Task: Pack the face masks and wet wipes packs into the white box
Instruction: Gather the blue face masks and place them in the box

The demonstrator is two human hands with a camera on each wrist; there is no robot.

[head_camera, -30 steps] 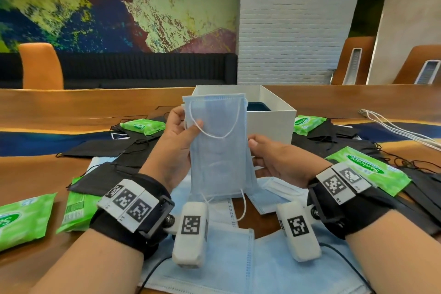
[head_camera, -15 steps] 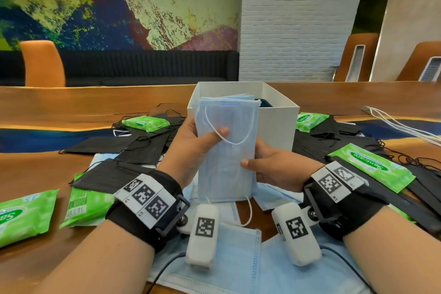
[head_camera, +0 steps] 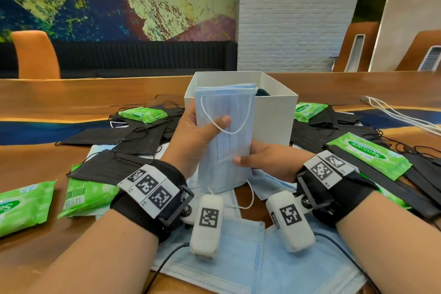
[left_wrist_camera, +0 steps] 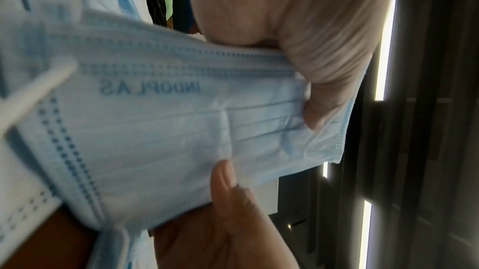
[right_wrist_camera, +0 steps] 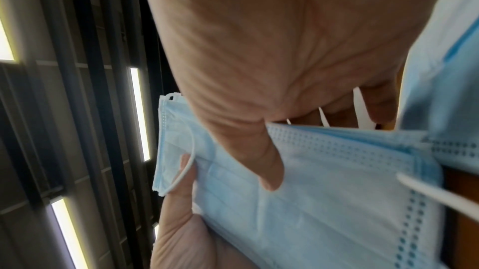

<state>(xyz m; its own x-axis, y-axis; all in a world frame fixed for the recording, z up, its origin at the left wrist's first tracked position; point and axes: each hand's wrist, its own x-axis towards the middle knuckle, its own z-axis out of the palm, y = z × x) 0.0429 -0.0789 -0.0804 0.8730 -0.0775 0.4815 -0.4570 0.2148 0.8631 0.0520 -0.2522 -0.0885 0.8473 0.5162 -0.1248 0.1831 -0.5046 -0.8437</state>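
Observation:
I hold a stack of light-blue face masks upright in front of the open white box. My left hand grips its upper left side, thumb across the front over an ear loop. My right hand pinches the lower right edge, thumb on the front. The same stack fills the left wrist view, with "INDOPLAS" printed on it, and it appears as the stack in the right wrist view. More blue masks lie on the table under my wrists. A dark item shows inside the box.
Black masks lie spread left and right of the box. Green wet wipes packs sit at the near left, back left, back right and right. White cords trail at the far right.
Both hands have gathered the masks into a tighter stack and carried it forward to the box's front. The left thumb has slid onto the stack's front.

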